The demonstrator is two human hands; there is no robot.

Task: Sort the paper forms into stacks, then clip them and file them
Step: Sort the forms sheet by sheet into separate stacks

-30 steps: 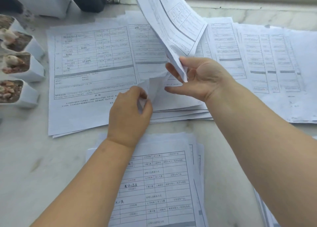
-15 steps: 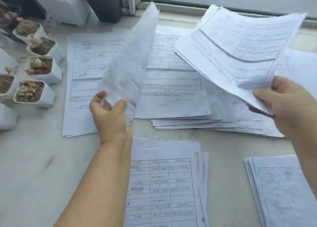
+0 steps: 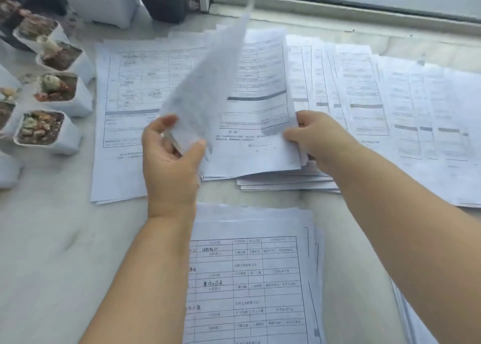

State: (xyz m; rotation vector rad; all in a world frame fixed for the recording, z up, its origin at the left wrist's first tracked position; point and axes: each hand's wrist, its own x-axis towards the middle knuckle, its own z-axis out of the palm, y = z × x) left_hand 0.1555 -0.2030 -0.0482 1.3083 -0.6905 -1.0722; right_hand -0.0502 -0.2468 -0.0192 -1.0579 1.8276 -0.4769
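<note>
Head view: left hand (image 3: pixel 171 156) pinches a loose sheet (image 3: pixel 205 93) by its lower corner, tilted up over the table (image 3: pixel 46 239); right hand (image 3: pixel 316 138) grips the middle stack (image 3: pixel 260 135) at its edge — thin, floppy paper, likely best held near corners

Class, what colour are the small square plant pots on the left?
White pots, clearest in the head view.
</note>
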